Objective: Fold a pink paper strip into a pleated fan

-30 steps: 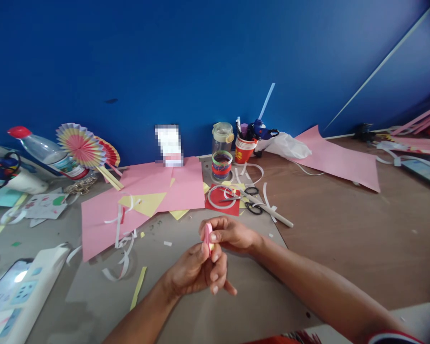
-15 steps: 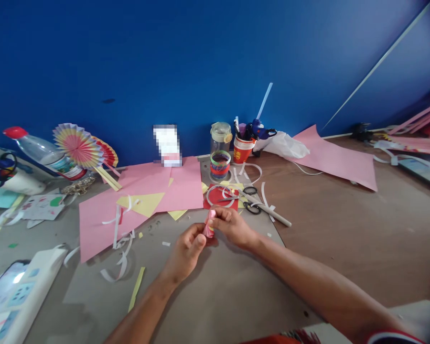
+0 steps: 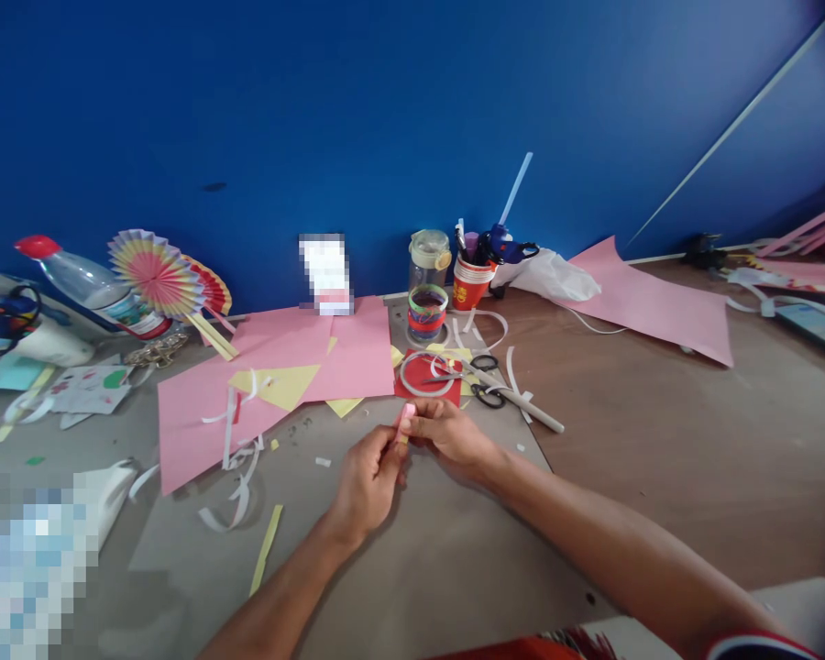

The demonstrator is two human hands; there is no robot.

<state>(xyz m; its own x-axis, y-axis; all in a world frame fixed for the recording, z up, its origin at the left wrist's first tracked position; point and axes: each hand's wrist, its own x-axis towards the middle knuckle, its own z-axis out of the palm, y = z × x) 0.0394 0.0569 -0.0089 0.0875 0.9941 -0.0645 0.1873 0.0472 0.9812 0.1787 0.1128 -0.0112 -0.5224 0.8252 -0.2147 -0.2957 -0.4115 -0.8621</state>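
My left hand and my right hand meet over the grey mat, both pinched on a small folded pink paper piece with a bit of yellow at its lower end. The fingertips of both hands press it from either side, just above the mat. Right behind them lie a red paper square with a white paper ring and black-handled scissors.
Pink paper sheets with a yellow triangle and white strips lie to the left. Paper fans, a bottle, a jar, a red cup of tools and another pink sheet stand along the blue wall.
Both hands have moved away from me toward the red square and lowered the pink piece close to the mat, still pinching it.
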